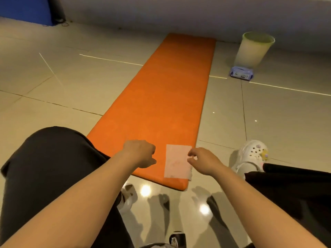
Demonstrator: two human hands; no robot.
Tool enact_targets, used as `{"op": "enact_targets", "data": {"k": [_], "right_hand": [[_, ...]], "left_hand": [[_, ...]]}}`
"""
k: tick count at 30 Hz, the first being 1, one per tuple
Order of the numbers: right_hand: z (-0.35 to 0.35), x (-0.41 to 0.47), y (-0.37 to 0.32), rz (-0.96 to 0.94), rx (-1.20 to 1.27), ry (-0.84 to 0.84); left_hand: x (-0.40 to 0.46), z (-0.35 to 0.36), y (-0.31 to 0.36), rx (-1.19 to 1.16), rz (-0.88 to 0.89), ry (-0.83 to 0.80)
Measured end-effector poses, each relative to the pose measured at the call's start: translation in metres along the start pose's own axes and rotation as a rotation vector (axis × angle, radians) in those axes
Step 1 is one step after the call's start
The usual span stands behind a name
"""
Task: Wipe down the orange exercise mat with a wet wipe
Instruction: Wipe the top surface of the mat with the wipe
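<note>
The orange exercise mat (161, 97) lies flat on the tiled floor, running away from me toward the far wall. A white wet wipe (176, 161) is spread flat on the mat's near right corner. My right hand (202, 161) is at the wipe's right edge, with thumb and fingertips curled close to that edge; whether they pinch it is unclear. My left hand (140, 153) hovers just left of the wipe, its fingers curled under and holding nothing.
A pale green waste bin (253, 49) stands right of the mat's far end, with a purple wet-wipe pack (241, 73) in front of it. My knees in dark trousers flank the mat's near end, and a white clog (250, 154) sits at the right. A blue block (26, 9) stands far left.
</note>
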State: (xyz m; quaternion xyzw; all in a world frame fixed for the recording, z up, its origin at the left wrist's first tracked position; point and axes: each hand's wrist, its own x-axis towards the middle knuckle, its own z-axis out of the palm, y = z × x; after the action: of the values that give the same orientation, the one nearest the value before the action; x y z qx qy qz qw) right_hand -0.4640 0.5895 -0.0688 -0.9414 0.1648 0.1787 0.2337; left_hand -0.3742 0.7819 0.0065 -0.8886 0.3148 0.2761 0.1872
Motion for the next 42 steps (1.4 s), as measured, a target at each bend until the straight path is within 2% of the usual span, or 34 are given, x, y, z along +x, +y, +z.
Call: {"op": "enact_targets", "data": {"k": [4,7,10,14,17,19,22,25,28,30,37,42], "right_hand": [[0.073,-0.004,0.02,0.231,0.204,0.024],[0.113,0.001,0.026,0.329,0.299,0.049],[0.13,0.018,0.022,0.401,0.386,0.147],[0.151,0.053,0.018,0.378,0.247,0.182],[0.169,0.086,0.009,0.348,0.124,0.135],[0.179,0.112,0.006,0.316,0.059,0.166],[0.197,0.145,0.014,0.222,0.047,0.237],[0.204,0.171,0.027,0.174,-0.045,0.219],[0.216,0.187,0.044,0.104,-0.086,0.258],[0.221,0.191,0.048,0.067,-0.138,0.291],[0.192,0.251,0.065,0.051,-0.189,0.459],[0.148,0.327,0.099,0.162,-0.136,0.536]], "left_hand": [[0.039,0.025,0.001,-0.045,0.041,-0.023],[0.073,0.061,0.003,-0.172,0.035,-0.045],[0.104,0.103,0.001,-0.265,0.035,-0.107],[0.141,0.149,-0.014,-0.455,-0.016,-0.069],[0.169,0.173,-0.031,-0.575,-0.132,-0.004],[0.192,0.187,-0.041,-0.615,-0.224,0.074],[0.227,0.201,-0.047,-0.587,-0.292,0.129],[0.264,0.211,-0.032,-0.603,-0.304,0.171],[0.288,0.224,-0.007,-0.638,-0.423,0.368],[0.294,0.233,0.0,-0.583,-0.486,0.44],[0.297,0.241,-0.003,-0.498,-0.509,0.584],[0.296,0.244,-0.003,-0.476,-0.522,0.605]]}}
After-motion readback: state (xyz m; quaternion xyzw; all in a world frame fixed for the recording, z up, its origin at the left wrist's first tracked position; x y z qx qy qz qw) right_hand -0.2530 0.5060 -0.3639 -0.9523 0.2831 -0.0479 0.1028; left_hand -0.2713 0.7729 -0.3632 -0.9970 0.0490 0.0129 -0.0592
